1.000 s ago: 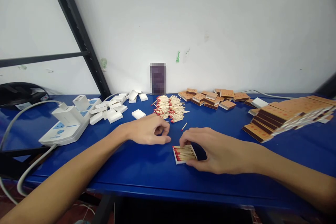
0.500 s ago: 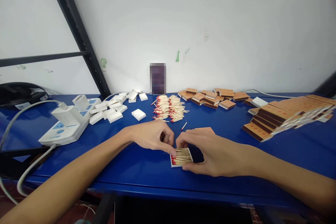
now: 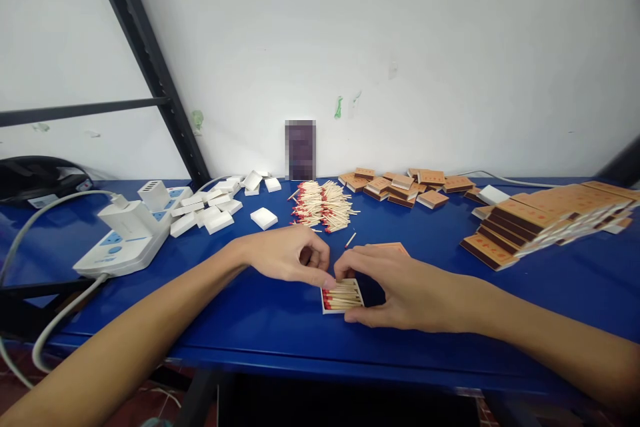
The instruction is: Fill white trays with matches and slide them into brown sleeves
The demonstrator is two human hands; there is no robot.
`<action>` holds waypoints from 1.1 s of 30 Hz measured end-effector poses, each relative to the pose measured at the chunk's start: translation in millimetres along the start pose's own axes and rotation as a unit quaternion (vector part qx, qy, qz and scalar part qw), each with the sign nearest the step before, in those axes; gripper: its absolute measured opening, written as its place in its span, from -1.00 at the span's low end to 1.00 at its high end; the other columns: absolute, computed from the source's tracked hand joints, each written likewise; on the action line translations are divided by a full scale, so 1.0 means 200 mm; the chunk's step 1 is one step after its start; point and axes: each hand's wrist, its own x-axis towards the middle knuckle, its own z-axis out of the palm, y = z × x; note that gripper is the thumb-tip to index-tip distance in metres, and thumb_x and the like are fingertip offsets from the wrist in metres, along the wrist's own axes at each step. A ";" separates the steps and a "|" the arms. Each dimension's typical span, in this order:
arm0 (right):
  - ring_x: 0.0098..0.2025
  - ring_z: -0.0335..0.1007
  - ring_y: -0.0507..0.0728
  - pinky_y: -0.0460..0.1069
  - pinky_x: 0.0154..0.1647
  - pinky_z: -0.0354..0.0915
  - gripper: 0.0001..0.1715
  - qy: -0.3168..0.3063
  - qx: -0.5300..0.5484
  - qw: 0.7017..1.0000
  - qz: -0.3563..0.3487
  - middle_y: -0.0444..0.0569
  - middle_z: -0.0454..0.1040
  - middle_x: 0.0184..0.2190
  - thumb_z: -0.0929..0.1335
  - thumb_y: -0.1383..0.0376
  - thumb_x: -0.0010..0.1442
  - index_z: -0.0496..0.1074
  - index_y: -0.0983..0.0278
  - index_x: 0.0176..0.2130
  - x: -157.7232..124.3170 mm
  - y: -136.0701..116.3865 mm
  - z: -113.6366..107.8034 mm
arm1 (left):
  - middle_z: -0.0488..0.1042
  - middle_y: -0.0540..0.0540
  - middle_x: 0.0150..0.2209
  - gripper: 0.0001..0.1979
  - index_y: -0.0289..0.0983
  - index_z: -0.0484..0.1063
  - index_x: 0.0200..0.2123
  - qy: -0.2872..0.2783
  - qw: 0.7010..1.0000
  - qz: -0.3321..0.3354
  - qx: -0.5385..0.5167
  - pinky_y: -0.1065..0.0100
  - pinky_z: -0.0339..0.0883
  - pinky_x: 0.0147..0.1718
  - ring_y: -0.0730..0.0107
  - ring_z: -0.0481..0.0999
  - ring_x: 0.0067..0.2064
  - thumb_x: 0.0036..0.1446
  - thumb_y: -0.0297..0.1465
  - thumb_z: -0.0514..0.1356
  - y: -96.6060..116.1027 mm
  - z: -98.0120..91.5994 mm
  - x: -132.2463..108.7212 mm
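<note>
A white matchbox tray (image 3: 343,310) filled with red-headed matches (image 3: 345,295) rests near the front of the blue table. My right hand (image 3: 400,287) grips it from the right, thumb at the near edge and fingers at the far edge. At its far left corner is my left hand (image 3: 290,257), closed, with the thumb over the matches and the other fingers curled behind. What those curled fingers touch is partly hidden. An orange matchbox sleeve (image 3: 393,248) lies partly covered behind my right hand. One loose match (image 3: 351,239) lies beyond the hands.
A pile of matches (image 3: 325,203) lies at the back centre. White empty trays (image 3: 215,210) are heaped to the left, beside a power strip (image 3: 120,250) with cables. Orange matchbox sleeves (image 3: 400,183) lie at the back right, and stacked matchboxes (image 3: 540,217) stand far right.
The tray of matches has shifted slightly left and away from me, with my right hand following it. My left thumb has moved a little farther over the tray's far edge.
</note>
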 end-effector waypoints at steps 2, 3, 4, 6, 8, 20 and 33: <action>-0.23 0.38 0.10 0.00 -0.18 0.24 -0.74 0.020 -0.008 1.000 0.000 -0.11 0.48 -0.22 0.36 0.09 0.24 0.37 0.18 -0.14 0.01 0.03 -0.02 | 0.34 0.05 -0.57 -0.67 -0.31 0.42 -0.41 0.052 0.997 -0.008 0.062 0.46 0.12 -0.54 0.54 0.28 -0.53 0.21 -0.16 0.15 -0.01 -0.03 -0.02; -0.24 0.38 0.10 0.00 -0.19 0.24 -0.78 0.040 -0.019 0.999 -0.001 -0.10 0.48 -0.23 0.32 0.13 0.28 0.38 0.20 -0.14 0.01 0.05 -0.04 | 0.34 0.05 -0.57 -0.70 -0.31 0.42 -0.41 0.087 0.990 -0.016 0.114 0.45 0.10 -0.53 0.54 0.27 -0.53 0.23 -0.20 0.12 -0.02 -0.05 -0.03; -0.23 0.38 0.10 0.00 -0.18 0.25 -0.81 0.063 -0.036 0.997 -0.001 -0.07 0.48 -0.24 0.27 0.18 0.32 0.39 0.22 -0.14 0.02 0.08 -0.05 | 0.33 0.05 -0.58 -0.75 -0.30 0.42 -0.41 0.120 0.977 -0.026 0.174 0.43 0.09 -0.51 0.53 0.26 -0.54 0.22 -0.26 0.12 -0.04 -0.07 -0.04; -0.18 0.38 0.14 0.02 -0.15 0.25 -0.78 0.089 -0.086 0.992 0.008 0.01 0.48 -0.22 0.21 0.30 0.34 0.41 0.27 -0.16 0.05 0.14 -0.07 | 0.35 0.05 -0.56 -0.86 -0.29 0.43 -0.39 0.158 0.943 -0.042 0.290 0.40 0.07 -0.49 0.51 0.25 -0.54 0.15 -0.37 0.12 -0.07 -0.12 -0.06; -0.14 0.38 0.17 0.05 -0.12 0.25 -0.73 0.077 -0.122 0.989 0.027 0.06 0.47 -0.21 0.18 0.35 0.33 0.44 0.29 -0.16 0.07 0.20 -0.08 | 0.40 0.02 -0.50 -0.88 -0.26 0.45 -0.33 0.161 0.917 -0.047 0.363 0.38 0.07 -0.46 0.47 0.29 -0.49 0.11 -0.43 0.11 -0.11 -0.15 -0.08; -0.35 0.32 0.12 0.01 -0.32 0.15 -0.72 -0.040 -0.199 0.978 0.039 0.00 0.43 -0.39 0.16 0.31 0.34 0.35 0.27 -0.36 0.20 0.25 -0.11 | 0.43 -0.08 -0.19 -0.81 -0.21 0.47 -0.14 0.147 0.892 -0.037 0.427 0.36 0.16 -0.34 0.34 0.43 -0.21 0.28 -0.41 0.08 -0.19 -0.14 -0.06; -0.17 0.35 0.20 0.06 -0.18 0.08 -0.81 0.027 -0.296 0.955 -0.012 0.08 0.48 -0.17 0.22 0.32 0.35 0.40 0.30 -0.18 0.24 0.26 -0.08 | 0.42 -0.05 -0.24 -0.90 -0.25 0.42 -0.24 0.151 0.920 0.005 0.361 0.36 0.21 -0.26 0.35 0.41 -0.19 0.25 -0.42 0.10 -0.17 -0.06 -0.01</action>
